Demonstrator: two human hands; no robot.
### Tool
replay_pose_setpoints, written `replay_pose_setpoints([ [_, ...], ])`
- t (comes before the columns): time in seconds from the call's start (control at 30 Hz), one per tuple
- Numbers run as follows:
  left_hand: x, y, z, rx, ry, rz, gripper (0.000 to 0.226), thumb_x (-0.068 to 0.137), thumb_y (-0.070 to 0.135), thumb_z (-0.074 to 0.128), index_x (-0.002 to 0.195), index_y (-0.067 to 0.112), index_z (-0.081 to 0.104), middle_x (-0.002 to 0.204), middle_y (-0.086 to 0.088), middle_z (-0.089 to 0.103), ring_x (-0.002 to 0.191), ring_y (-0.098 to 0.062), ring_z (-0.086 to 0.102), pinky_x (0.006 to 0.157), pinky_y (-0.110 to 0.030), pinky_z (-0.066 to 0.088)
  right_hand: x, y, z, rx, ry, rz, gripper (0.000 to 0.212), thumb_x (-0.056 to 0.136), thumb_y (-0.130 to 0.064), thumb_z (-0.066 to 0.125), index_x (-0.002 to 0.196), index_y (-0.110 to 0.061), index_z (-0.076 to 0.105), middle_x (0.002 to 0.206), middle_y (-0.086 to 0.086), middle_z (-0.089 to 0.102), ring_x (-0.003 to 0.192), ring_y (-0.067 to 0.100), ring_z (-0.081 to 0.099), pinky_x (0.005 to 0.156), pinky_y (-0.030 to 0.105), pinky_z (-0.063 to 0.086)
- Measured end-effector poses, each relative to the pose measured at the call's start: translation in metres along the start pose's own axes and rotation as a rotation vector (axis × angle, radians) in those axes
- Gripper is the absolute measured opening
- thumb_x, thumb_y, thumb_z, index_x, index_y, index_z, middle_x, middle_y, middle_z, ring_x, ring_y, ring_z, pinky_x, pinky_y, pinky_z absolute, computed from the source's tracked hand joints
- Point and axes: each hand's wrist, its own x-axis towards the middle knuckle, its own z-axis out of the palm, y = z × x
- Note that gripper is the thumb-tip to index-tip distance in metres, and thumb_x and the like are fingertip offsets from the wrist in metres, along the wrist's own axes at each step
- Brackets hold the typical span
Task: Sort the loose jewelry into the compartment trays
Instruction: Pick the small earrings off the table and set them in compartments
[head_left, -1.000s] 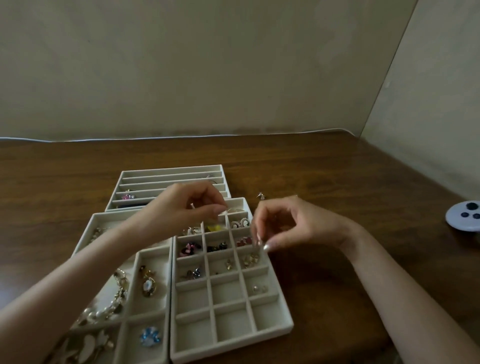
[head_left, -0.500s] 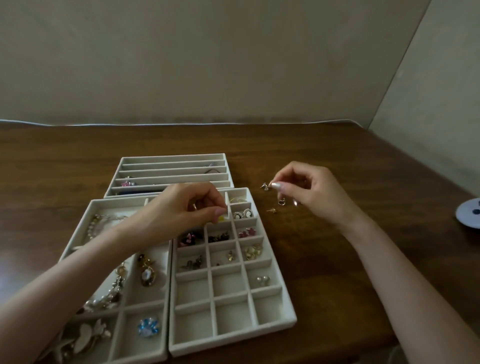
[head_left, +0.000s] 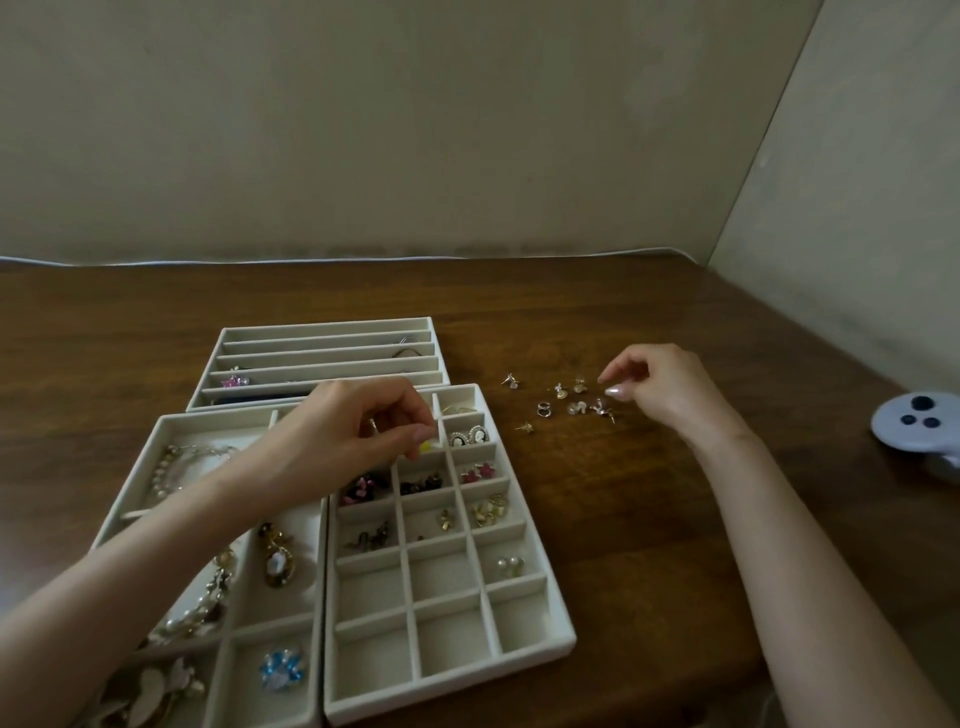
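Several small loose earrings (head_left: 569, 405) lie on the wooden table (head_left: 649, 519), right of the trays. My right hand (head_left: 662, 389) hovers at the right edge of that pile, fingers curled, thumb and forefinger tips just apart above the pieces, with nothing visible between them. The beige grid tray (head_left: 563, 631) holds earrings in its upper cells; its lower cells are bare. My left hand (head_left: 353, 434) is above the grid tray's top cells and pinches a small metallic earring (head_left: 373, 423); a yellow piece (head_left: 427, 446) shows under its fingertips.
A long-slot tray (head_left: 332, 325) sits behind the grid tray. A tray with larger compartments (head_left: 156, 434) at left holds necklaces, brooches and a blue flower piece (head_left: 280, 670). A pale game controller (head_left: 917, 418) lies at far right. Walls close off the back and right.
My right hand left the grid tray's right edge and moved up and right to the loose earrings on the table. My left hand kept its pinch over the top cells.
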Motion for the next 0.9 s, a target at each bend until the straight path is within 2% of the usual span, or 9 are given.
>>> replay_pose_setpoints([
  [0.1,0.0,0.0,0.0,0.005,-0.001,0.002,0.005,0.085,0.023,0.061,0.085,0.027,0.064,0.078,0.013,0.065,0.067,-0.01,0.06,0.057,-0.016,0.047,-0.001,-0.002,0.003,-0.006,-0.078,0.003,0.015,0.083,-0.017,0.069,0.097,-0.023,0.067,0.09,-0.008,0.058,0.087,0.008,0.055,0.073,0.025,0.041],
  [0.23,0.0,0.002,0.001,0.011,0.002,-0.01,0.006,0.086,0.021,0.061,0.085,0.026,0.064,0.076,0.016,0.064,0.065,-0.007,0.06,0.055,-0.014,0.046,-0.001,-0.004,0.007,-0.015,-0.086,-0.033,0.011,0.083,-0.017,0.069,0.094,-0.02,0.068,0.096,-0.006,0.06,0.079,0.001,0.051,0.061,0.016,0.036],
  [0.37,0.0,0.003,0.0,0.017,-0.003,-0.011,0.006,0.086,0.021,0.061,0.086,0.027,0.064,0.077,0.016,0.064,0.066,-0.007,0.061,0.056,-0.014,0.047,-0.001,-0.005,0.007,0.016,-0.094,-0.017,0.004,0.083,-0.015,0.069,0.085,-0.018,0.067,0.1,-0.004,0.059,0.091,0.006,0.051,0.075,0.021,0.041],
  [0.5,-0.001,0.004,0.0,0.026,-0.004,-0.007,0.006,0.086,0.022,0.061,0.085,0.026,0.064,0.078,0.016,0.064,0.067,-0.007,0.06,0.057,-0.014,0.046,0.0,-0.006,0.006,0.096,-0.046,-0.009,0.004,0.084,-0.015,0.068,0.082,-0.017,0.066,0.094,-0.004,0.061,0.089,0.008,0.057,0.078,0.027,0.05],
  [0.67,-0.001,0.005,0.001,0.032,-0.005,0.001,0.005,0.086,0.021,0.06,0.086,0.024,0.064,0.076,0.018,0.063,0.066,-0.004,0.059,0.056,-0.012,0.045,0.001,-0.005,0.004,0.354,0.009,-0.029,0.005,0.082,-0.01,0.069,0.084,-0.014,0.066,0.083,0.004,0.069,0.073,0.012,0.068,0.062,0.019,0.052],
  [0.8,-0.001,0.003,0.001,0.046,-0.003,0.013,0.005,0.086,0.02,0.061,0.086,0.023,0.064,0.073,0.02,0.063,0.065,0.0,0.059,0.055,-0.01,0.043,-0.009,-0.017,0.002,0.573,-0.121,-0.096,0.009,0.079,-0.008,0.071,0.086,-0.01,0.067,0.082,0.007,0.07,0.07,0.013,0.069,0.062,0.02,0.054],
  [0.9,-0.001,0.001,0.0,0.047,-0.005,0.009,0.004,0.086,0.022,0.061,0.087,0.023,0.065,0.07,0.015,0.063,0.067,-0.003,0.06,0.057,-0.011,0.044,-0.027,-0.04,0.005,0.609,-0.305,-0.258,0.01,0.077,-0.007,0.071,0.086,-0.009,0.067,0.08,0.005,0.071,0.074,0.016,0.068,0.068,0.025,0.055],
])
